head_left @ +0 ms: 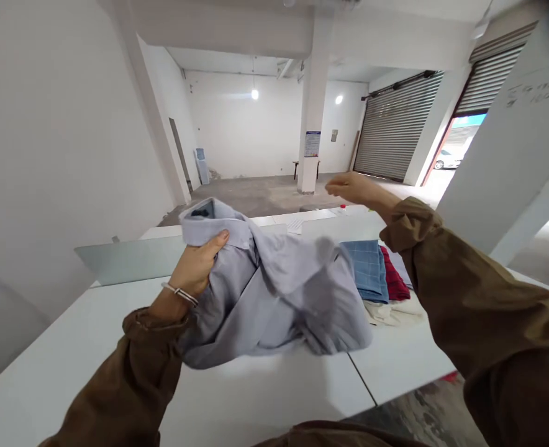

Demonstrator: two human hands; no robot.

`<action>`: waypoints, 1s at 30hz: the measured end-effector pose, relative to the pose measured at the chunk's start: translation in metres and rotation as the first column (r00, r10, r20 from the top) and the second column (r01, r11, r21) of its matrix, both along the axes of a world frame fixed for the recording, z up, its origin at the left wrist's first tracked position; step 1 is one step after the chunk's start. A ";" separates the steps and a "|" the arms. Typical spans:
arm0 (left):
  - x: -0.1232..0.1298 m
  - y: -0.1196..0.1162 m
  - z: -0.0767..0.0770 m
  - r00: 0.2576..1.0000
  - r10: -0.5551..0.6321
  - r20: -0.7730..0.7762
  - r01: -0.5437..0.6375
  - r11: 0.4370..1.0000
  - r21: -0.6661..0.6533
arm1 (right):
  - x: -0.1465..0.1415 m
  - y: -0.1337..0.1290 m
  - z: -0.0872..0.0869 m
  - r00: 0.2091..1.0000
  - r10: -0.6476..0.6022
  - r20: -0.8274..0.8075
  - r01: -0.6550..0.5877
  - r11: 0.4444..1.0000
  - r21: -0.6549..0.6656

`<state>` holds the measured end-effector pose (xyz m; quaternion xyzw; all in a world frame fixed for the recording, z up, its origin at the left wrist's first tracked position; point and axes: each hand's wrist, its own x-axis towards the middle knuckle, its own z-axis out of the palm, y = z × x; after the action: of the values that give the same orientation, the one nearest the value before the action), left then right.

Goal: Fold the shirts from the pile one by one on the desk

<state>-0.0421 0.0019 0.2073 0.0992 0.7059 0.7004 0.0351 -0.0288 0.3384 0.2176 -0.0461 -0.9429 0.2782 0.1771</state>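
My left hand (202,261) grips a light grey-lilac collared shirt (274,316) just below its collar, with the thumb pressed on the front of the cloth. The shirt hangs bunched above the white table, its body and a sleeve spreading to the right and slightly blurred. Raised past the shirt's right side, my right hand (349,187) is apart from the cloth and appears to hold nothing. Its fingers point left and are loosely bent. To the right of the shirt lie a folded blue checked garment (364,270), a red one (395,277) and a cream cloth (395,311).
The white table (274,397) has a seam and a front edge near my body. A low glass panel (130,261) stands along its back left. Farther back are a paper (295,226) and a red-capped bottle (343,210). A pillar (312,112) rises beyond.
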 end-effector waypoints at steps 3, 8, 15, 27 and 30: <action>-0.001 0.016 0.022 0.977 -0.213 0.020 0.214 0.970 -0.116 | 0.018 -0.033 -0.005 0.950 0.297 0.094 -0.265 0.929 -0.257; 0.017 0.042 0.058 0.919 -0.394 -0.010 0.372 0.875 -0.311 | 0.051 -0.096 -0.032 0.819 0.574 0.005 -0.489 0.701 -0.520; 0.014 0.042 0.091 0.930 -0.334 -0.156 0.238 0.866 -0.439 | 0.063 -0.110 -0.095 0.843 0.508 0.179 -0.341 0.761 -0.552; 0.024 0.031 0.120 0.873 -0.442 -0.206 0.192 0.700 -0.688 | 0.038 -0.107 -0.074 0.700 0.711 -0.073 -0.559 0.481 -0.676; -0.006 -0.003 0.094 0.883 -0.470 -0.004 0.164 0.315 -0.935 | 0.022 -0.088 -0.074 0.867 0.497 0.034 -0.419 0.765 -0.490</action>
<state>-0.0479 -0.0009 0.3016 0.2973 0.9348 0.1500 0.1233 -0.0067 0.2507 0.1440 0.1222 -0.8411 0.5269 0.0103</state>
